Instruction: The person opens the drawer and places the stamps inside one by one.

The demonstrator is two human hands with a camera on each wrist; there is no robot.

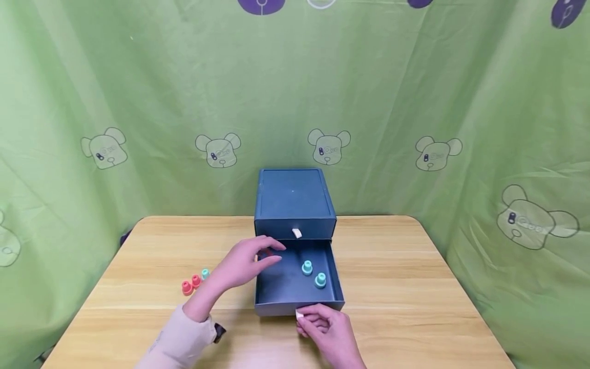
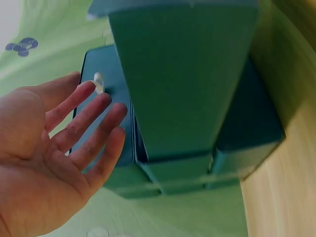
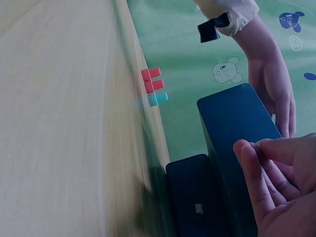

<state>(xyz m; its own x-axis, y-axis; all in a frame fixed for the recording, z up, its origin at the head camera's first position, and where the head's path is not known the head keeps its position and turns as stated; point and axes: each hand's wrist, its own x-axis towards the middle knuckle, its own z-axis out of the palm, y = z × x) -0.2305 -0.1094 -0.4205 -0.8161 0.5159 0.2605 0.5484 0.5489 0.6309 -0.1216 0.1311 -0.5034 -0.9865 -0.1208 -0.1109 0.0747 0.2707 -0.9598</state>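
One drawer [image 1: 283, 293] holds two teal pegs [image 1: 320, 280]; left hand [image 1: 241, 262] (empty, fingers apart) overhangs it; right hand [image 1: 329, 328] pinches its front tab [image 1: 299, 314].

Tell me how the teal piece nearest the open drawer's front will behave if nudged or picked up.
The teal piece stands on a wider round base, so a light nudge would probably slide rather than tip it. Knocked over, its round form might roll. Its smooth, plastic-looking surface suggests something stiff and light.

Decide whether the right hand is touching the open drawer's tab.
Touching: in the head view, the right hand pinches the tab between thumb and finger.
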